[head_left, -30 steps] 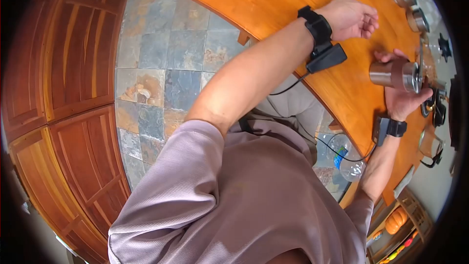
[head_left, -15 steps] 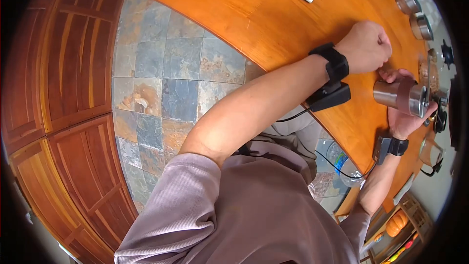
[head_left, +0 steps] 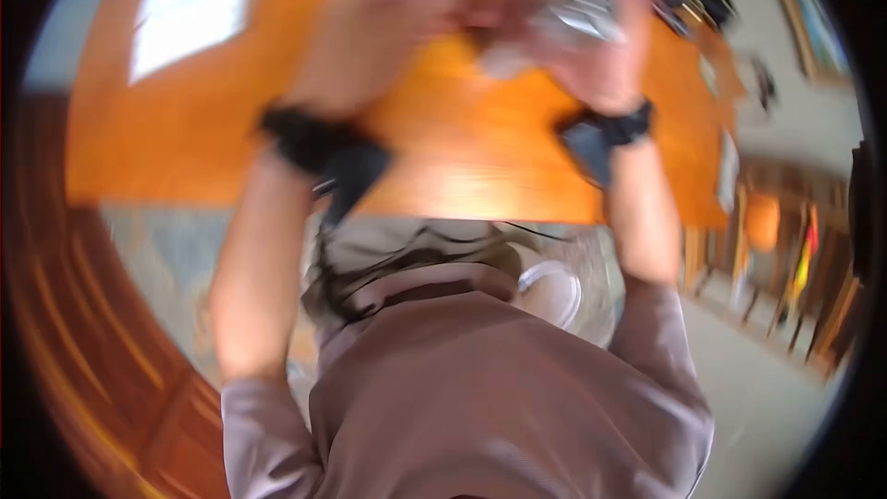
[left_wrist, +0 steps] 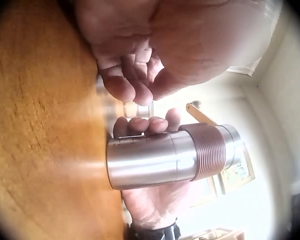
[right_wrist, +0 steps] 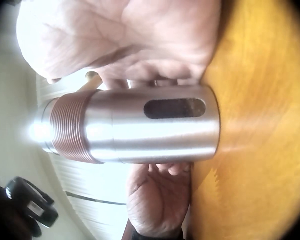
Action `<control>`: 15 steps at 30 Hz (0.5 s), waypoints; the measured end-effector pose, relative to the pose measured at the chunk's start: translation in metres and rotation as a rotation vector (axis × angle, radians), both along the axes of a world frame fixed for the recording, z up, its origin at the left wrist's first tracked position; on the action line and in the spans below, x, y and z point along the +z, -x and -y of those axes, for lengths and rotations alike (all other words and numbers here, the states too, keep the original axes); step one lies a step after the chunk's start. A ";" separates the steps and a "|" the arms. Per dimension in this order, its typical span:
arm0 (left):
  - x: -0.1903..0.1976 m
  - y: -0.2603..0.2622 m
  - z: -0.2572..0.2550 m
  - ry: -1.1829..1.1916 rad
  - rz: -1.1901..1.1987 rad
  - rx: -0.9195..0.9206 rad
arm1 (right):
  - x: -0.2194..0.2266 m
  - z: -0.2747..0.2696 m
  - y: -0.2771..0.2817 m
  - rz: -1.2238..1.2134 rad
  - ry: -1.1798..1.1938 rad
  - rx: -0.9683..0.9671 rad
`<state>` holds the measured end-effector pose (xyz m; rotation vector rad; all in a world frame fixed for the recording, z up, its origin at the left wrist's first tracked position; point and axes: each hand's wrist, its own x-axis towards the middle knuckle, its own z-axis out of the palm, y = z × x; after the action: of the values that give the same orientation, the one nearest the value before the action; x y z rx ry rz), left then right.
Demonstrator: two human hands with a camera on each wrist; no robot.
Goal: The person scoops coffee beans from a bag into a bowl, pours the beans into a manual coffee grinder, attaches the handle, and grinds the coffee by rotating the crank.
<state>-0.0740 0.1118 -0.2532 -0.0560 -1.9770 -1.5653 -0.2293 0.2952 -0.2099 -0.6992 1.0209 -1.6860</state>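
Observation:
A steel cylinder (left_wrist: 145,161) with a ribbed brown band sits in the right hand (left_wrist: 157,200), whose fingers curl round its far side. A dark oval slot shows on the cylinder (right_wrist: 125,125) in the right wrist view, where the right palm (right_wrist: 120,35) lies along it. Beside it, the left hand (left_wrist: 180,40) has loosely curled fingers, with nothing visible in them. A light handle (left_wrist: 200,114) with a round knob shows behind the cylinder. Both hands, left (head_left: 388,18) and right (head_left: 601,55), are blurred over the table in the head view.
White paper (head_left: 194,9) lies on the wooden table (head_left: 443,148), at its far left. Dark objects (head_left: 693,0) stand beyond the right hand. A black device (right_wrist: 32,205) shows in the right wrist view. Shelving (head_left: 762,259) stands at the right.
The head view has swung round, so the table's near edge now runs level. The left hand has come nearer the cylinder, which the right hand still holds.

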 end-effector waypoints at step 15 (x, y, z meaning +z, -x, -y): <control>0.029 -0.013 0.015 -0.366 0.414 0.096 | 0.001 0.021 0.002 -0.293 0.019 -0.125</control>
<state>-0.0614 0.0966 -0.2243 0.5419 -1.9123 -1.9659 -0.2313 0.2744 -0.2090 -0.9317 1.2760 -1.7347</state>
